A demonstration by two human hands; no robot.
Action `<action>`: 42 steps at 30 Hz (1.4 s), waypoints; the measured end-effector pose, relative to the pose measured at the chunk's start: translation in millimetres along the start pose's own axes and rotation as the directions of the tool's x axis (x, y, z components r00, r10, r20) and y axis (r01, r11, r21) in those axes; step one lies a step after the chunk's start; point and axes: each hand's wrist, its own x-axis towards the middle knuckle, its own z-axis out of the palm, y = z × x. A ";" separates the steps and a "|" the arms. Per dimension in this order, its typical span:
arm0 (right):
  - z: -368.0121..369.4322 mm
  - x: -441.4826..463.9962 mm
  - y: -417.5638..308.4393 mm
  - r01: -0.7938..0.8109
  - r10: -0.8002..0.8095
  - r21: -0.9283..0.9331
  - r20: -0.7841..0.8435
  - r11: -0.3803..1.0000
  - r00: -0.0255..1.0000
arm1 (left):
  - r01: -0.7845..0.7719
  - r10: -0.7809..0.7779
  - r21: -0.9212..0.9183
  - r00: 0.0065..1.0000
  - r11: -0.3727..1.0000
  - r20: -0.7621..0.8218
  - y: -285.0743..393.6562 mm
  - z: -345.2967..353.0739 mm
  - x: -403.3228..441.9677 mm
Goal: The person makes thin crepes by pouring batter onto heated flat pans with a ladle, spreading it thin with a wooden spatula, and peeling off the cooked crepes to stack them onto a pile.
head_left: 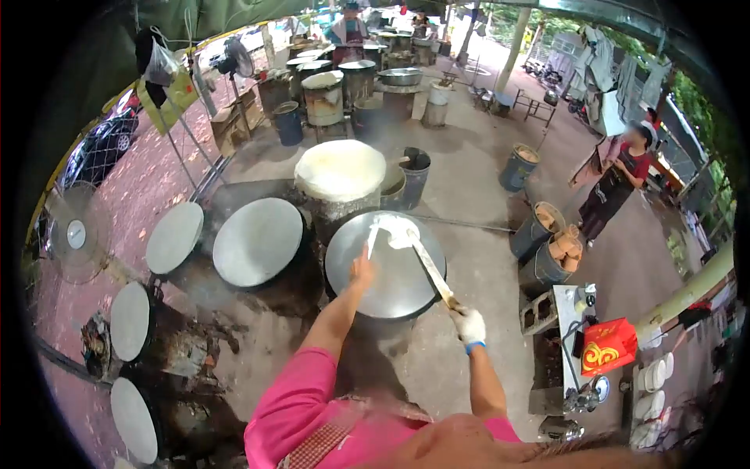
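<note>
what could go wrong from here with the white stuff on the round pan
The white mixture lies near the far rim of the round pan, so a hard push might send some over the edge.
The left hand looks ungloved above the pan; if the metal is hot, it could get burned.
The long stick and the white-coated tool work close together and might knock.

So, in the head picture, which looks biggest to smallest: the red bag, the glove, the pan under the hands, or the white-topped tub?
1. Pan
2. Tub
3. Red bag
4. Glove
</note>
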 end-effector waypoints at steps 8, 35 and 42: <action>81.5 52.9 -4.6 0.096 -0.140 -0.325 -0.117 0.941 0.983 | 0.029 -0.027 -0.049 0.999 0.998 0.037 32.3 -80.0 -1.0; 171.3 68.0 -16.1 -0.135 0.013 0.757 0.165 0.639 0.986 | 0.324 -0.202 -0.457 0.934 0.828 0.296 -182.7 -150.6 -219.8; 51.2 94.5 -9.2 -0.272 0.108 0.749 0.262 0.604 0.959 | 0.445 -0.386 -0.537 0.894 0.716 0.226 -148.3 -164.6 -250.3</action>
